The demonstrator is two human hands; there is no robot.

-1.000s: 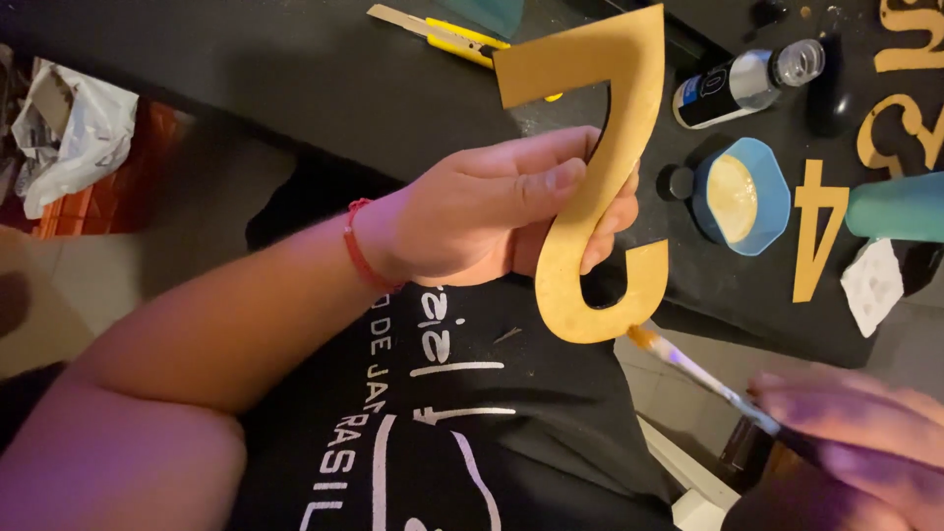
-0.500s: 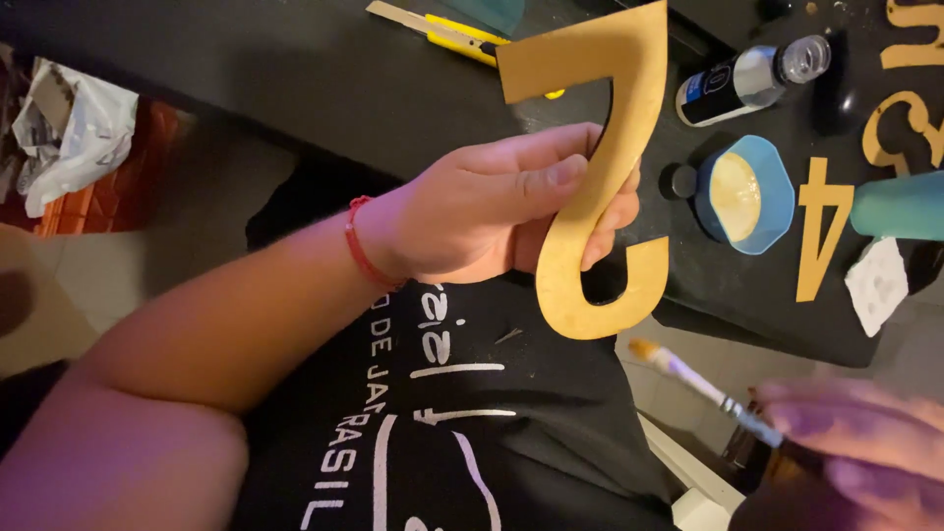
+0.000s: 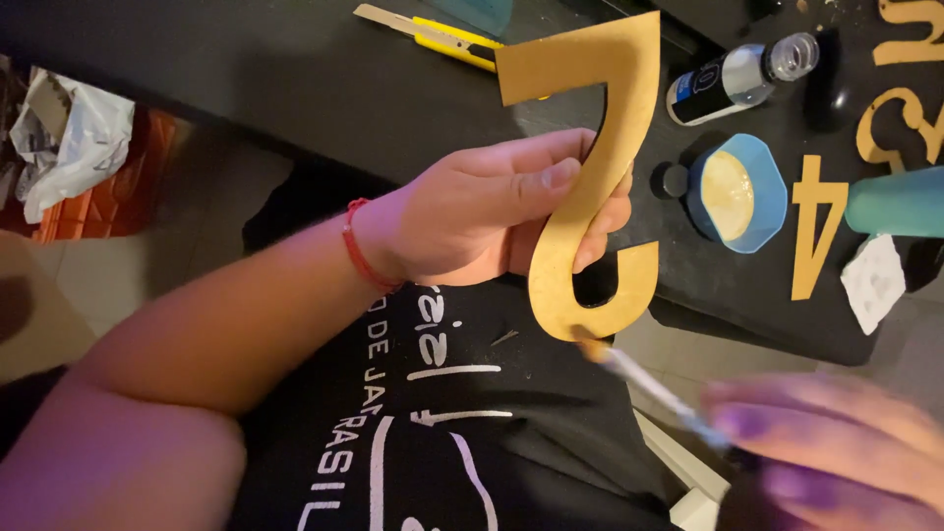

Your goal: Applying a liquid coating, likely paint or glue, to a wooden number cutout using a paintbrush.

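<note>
The left hand (image 3: 482, 211) sits at the centre of the frame, its fingers (image 3: 551, 177) closed round the stem of a flat gold numeral cutout (image 3: 590, 187); the thumb lies across the front face and the other fingertips show past its right edge. The cutout is held up above the lap, its top bar reaching the upper edge of the frame and its hooked foot hanging lower centre. The right hand (image 3: 826, 452) is blurred and cut off at the lower right corner; its fingers are bunched round a thin paintbrush (image 3: 649, 383), whose tip meets the bottom edge of the cutout. How the brush handle ends cannot be made out.

Behind the cutout a dark worktop (image 3: 295, 79) fills the upper frame. On it, to the right, lie a faceted blue bowl (image 3: 737, 192) of pale paint, a small bottle (image 3: 737, 74) on its side with a clear neck, a flat gold numeral four (image 3: 816, 226), and further gold shapes (image 3: 900, 118) cut off by the right edge. A teal cylinder (image 3: 895, 202) is likewise cropped. A yellow utility knife (image 3: 433, 31) lies at the top, partly hidden behind the cutout. Crumpled white plastic (image 3: 64, 138) sits at the far left.
</note>
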